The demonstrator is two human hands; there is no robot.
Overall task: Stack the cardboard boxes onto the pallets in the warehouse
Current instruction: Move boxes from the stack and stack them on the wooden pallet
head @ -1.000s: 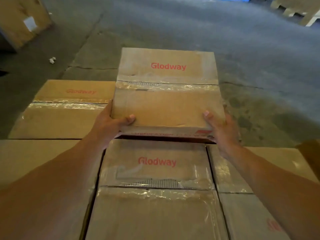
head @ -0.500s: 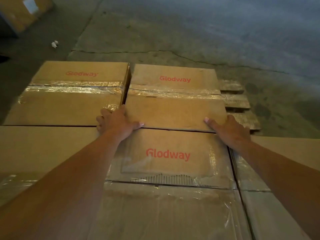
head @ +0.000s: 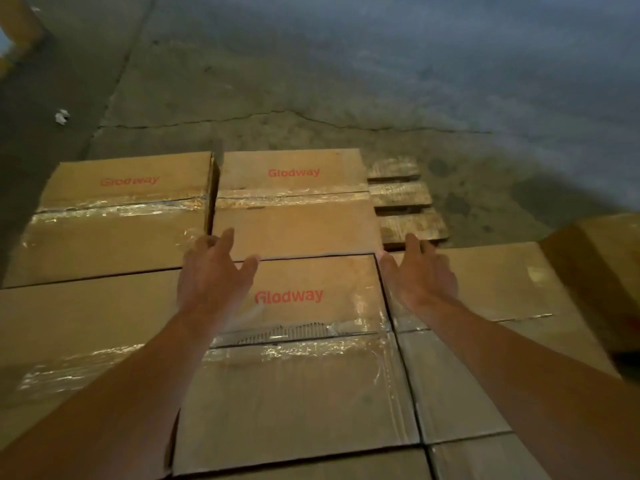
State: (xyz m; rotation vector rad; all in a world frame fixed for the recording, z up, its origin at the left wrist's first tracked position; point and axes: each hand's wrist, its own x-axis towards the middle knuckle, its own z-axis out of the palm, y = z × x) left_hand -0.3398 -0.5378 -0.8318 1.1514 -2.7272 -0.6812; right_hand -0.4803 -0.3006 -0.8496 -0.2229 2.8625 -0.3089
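Observation:
A taped brown Glodway box lies flat in the far row of the pallet load, tight against another Glodway box on its left. In front of it sits a nearer Glodway box. My left hand hovers with fingers spread over the seam between the far and near boxes, holding nothing. My right hand is spread the same way at the far box's near right corner. Bare slats of the wooden pallet show to the right of the far box.
More taped boxes fill the near left and near right. Another box stands at the right edge. Cracked concrete floor stretches beyond, with a scrap of paper at far left.
The box I carried came down into the far row beside the left box. Both hands have let go of it and pulled back a little, fingers now spread.

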